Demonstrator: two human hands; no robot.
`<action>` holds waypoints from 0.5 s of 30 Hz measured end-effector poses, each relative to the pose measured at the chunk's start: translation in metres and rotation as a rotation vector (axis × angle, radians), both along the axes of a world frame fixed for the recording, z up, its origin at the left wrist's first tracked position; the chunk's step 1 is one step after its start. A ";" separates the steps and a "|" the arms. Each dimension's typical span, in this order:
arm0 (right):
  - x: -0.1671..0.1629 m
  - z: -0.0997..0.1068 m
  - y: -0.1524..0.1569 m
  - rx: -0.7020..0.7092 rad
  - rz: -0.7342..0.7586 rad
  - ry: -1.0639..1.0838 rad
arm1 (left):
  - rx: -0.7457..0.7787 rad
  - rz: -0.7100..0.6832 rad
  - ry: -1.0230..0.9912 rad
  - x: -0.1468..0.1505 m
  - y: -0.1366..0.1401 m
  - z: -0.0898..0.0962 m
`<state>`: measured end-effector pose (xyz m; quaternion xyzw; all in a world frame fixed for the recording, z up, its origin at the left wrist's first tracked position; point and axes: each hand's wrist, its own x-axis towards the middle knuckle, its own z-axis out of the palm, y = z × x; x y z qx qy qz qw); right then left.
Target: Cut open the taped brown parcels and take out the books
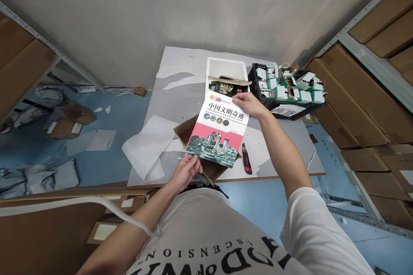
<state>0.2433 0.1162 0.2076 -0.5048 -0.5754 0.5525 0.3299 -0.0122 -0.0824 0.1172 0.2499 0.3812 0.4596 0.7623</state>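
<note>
A book [219, 126] with a white and pink cover and a picture of stone ruins is held between my two hands. My left hand [188, 170] pinches its lower left corner. At its upper right edge, the thumb and fingers of my right hand [250, 104] grip the cover. Under the book sits an opened cardboard box [215, 171], mostly hidden by it. A red and black utility knife [247, 159] lies on the table to the right of the box. White foam wrapping sheet [148, 146] spreads to the left.
Behind the book stands a white bin [227, 66] with dark-covered items in it. A black crate [287, 109] full of small white and green boxes is at the back right. Shelves with cardboard boxes [351, 90] flank the table [180, 58]; a white cable [97, 201] crosses at lower left.
</note>
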 end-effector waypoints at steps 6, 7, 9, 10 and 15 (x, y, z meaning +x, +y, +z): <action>0.023 -0.008 0.062 0.058 -0.494 0.294 | 0.082 -0.028 -0.020 -0.005 0.012 0.004; 0.028 -0.009 0.077 0.049 -0.610 0.323 | 0.091 -0.010 0.006 -0.007 0.013 0.003; 0.037 -0.013 0.106 -0.014 -0.831 0.341 | 0.094 0.066 0.069 -0.013 0.015 0.000; 0.040 -0.015 0.118 -0.059 -0.922 0.333 | 0.093 0.119 0.103 -0.017 0.016 -0.002; 0.049 -0.027 0.146 -0.147 -1.028 0.231 | 0.060 0.434 0.290 -0.047 0.022 -0.018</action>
